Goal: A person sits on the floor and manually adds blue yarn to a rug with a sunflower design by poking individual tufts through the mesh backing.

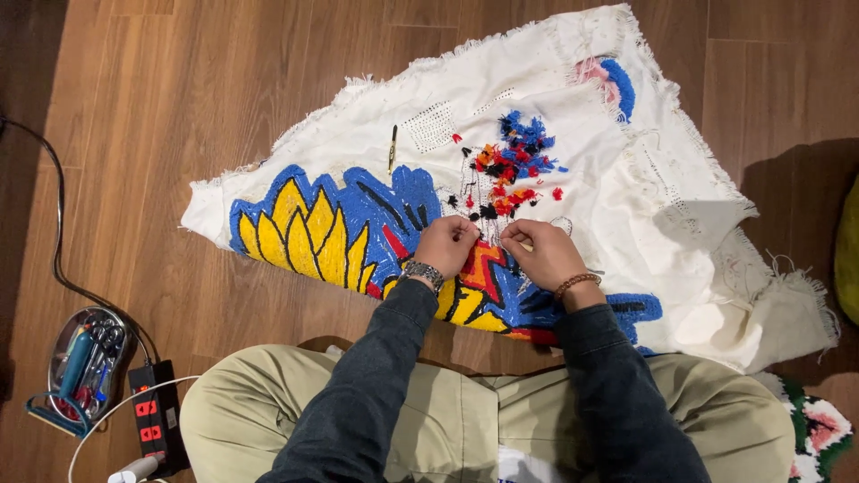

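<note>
Below my view, a dark wood plank floor [161, 134], black power strip [154, 416] at lower left.

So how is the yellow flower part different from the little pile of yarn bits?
The yellow flower part is tufted flat into the white cloth, outlined in black and ringed with blue. The pile of yarn bits lies loose and scattered, mixing blue, red, orange and black. The flower lies left of both hands; the pile beyond them. Both sit on the cloth.
</note>
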